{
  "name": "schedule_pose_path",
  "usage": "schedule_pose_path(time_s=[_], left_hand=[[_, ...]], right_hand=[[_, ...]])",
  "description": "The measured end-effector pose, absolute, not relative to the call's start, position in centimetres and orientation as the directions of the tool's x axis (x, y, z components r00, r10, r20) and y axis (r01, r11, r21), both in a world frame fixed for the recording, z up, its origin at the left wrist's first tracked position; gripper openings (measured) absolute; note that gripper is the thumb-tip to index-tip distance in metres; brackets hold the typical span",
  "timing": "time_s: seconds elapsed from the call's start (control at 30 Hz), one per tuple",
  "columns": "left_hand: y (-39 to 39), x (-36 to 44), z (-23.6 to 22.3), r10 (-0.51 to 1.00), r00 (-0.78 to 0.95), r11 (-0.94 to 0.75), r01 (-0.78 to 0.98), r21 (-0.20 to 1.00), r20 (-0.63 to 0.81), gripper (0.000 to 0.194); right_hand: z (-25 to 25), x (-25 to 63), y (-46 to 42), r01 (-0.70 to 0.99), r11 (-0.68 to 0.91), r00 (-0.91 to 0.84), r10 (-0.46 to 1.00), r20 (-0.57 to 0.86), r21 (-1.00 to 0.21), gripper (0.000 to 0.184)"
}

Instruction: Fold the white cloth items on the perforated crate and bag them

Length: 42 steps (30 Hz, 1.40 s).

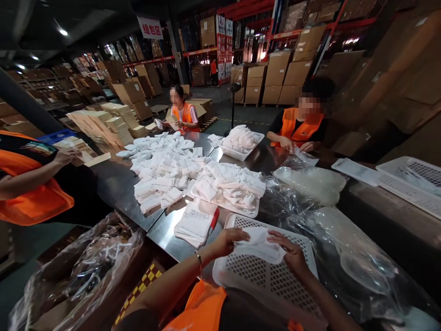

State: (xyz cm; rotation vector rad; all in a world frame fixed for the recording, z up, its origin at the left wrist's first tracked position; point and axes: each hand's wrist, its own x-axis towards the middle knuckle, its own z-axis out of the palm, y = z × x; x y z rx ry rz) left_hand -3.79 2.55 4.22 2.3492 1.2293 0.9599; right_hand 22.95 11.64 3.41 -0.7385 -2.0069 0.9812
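Two hands meet over a white perforated basket (268,276) at the near edge of the steel table (117,184). The left hand (229,241) and the right hand (292,253) each pinch one end of a small white packet (260,243), holding it flat just above the basket floor; both hands are closed on it, fingers on top. A bracelet (200,265) circles the left wrist.

Just left of the basket lies a stack of flat white bags (196,223) with a red strip at one edge. Beyond it, a white tray (248,212) is heaped with more packets, and a wide loose pile of packets (165,170) spreads across the middle of the table. To the right, crumpled clear plastic wrap (344,248) covers the table.

Three other people in orange vests work around the table: one at the left edge (34,184), one at the far end (184,112), one at the right (303,124) with hands on a packet. A second heaped tray (241,142) stands near that person. Cardboard boxes (275,73) fill the racks behind.
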Motion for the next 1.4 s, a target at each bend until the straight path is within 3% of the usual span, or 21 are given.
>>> schedule_pose_path(time_s=[0.13, 0.2, 0.27, 0.4, 0.5, 0.67, 0.83, 0.93, 1.13, 1.3, 1.4], left_hand=[[0.9, -3.6, 1.4, 0.740, 0.559, -0.662, 0.508, 0.551, 0.374, 0.051], [0.3, -3.3, 0.5, 0.717, 0.601, -0.687, 0.520, 0.508, 0.353, 0.046], [0.0, -3.1, 0.3, 0.693, 0.631, -0.713, 0.532, 0.456, 0.347, 0.040], [0.3, -3.3, 1.4, 0.606, 0.741, -0.792, 0.530, 0.303, 0.289, 0.039], [1.0, -3.5, 1.8, 0.556, 0.788, -0.831, 0.526, 0.178, 0.265, 0.050], [1.7, -3.7, -0.1, 0.522, 0.805, -0.843, 0.538, 0.024, 0.280, 0.032], [1.0, -4.4, -1.6, 0.491, 0.823, -0.855, 0.518, -0.022, 0.287, 0.034], [0.6, -4.0, -1.1, 0.533, 0.806, -0.835, 0.551, 0.003, 0.258, 0.037], [0.5, -2.1, 0.8, 0.706, 0.697, -0.708, 0.698, 0.108, 0.125, 0.070], [1.0, -3.4, 0.2, 0.616, 0.764, -0.787, 0.597, 0.152, 0.192, 0.042], [0.3, -4.2, -0.6, 0.598, 0.752, -0.801, 0.547, 0.243, 0.278, 0.035]], right_hand=[[1.5, 26.3, 11.0, 0.261, 0.744, -0.589, 0.627, 0.510, -0.615, 0.022], [1.1, 27.6, 10.6, 0.329, 0.846, -0.610, 0.529, 0.589, -0.419, 0.020], [1.2, 28.2, 10.3, 0.331, 0.928, -0.702, 0.363, 0.613, -0.171, 0.030], [1.8, 26.6, 9.7, 0.108, 0.964, -0.901, -0.009, 0.434, 0.244, 0.042], [1.8, 24.3, 9.1, -0.031, 0.934, -0.943, -0.146, 0.300, 0.356, 0.041], [1.1, 23.2, 9.4, -0.099, 0.942, -0.942, -0.192, 0.276, 0.319, 0.040], [0.5, 24.9, 10.2, -0.133, 0.976, -0.937, -0.181, 0.298, 0.175, 0.046], [-0.4, 25.3, 10.2, -0.095, 0.988, -0.965, -0.121, 0.232, 0.118, 0.052], [-2.2, 24.9, 10.2, 0.082, 0.993, -0.976, 0.096, 0.195, -0.080, 0.054], [-1.7, 25.9, 10.2, 0.053, 0.959, -0.983, 0.100, 0.154, -0.279, 0.048], [-0.7, 26.6, 9.4, 0.069, 0.894, -0.984, 0.133, 0.115, -0.444, 0.039]])
